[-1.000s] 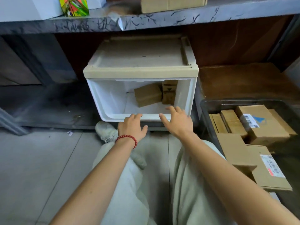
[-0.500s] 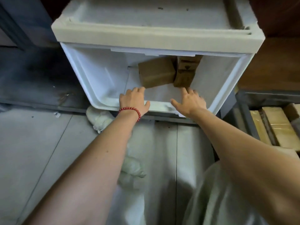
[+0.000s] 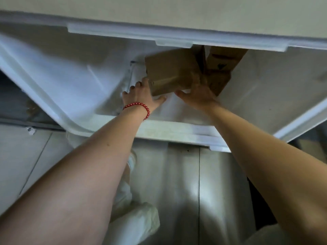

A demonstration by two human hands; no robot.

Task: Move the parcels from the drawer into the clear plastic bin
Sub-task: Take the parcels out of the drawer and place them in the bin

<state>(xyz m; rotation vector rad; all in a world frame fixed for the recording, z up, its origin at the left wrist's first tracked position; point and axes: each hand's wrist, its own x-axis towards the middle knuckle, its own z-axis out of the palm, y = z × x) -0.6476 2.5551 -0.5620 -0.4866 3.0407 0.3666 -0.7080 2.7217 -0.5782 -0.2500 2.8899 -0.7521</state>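
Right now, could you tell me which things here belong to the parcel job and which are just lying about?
Job: front parcel, rear parcel, drawer, left hand, right hand.
Lying about: paper scrap on the floor, red bracelet.

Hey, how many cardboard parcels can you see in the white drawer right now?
2. A tilted parcel sits in the drawer between the left hand and right hand; a second parcel stands right of it. Others may be hidden behind them.
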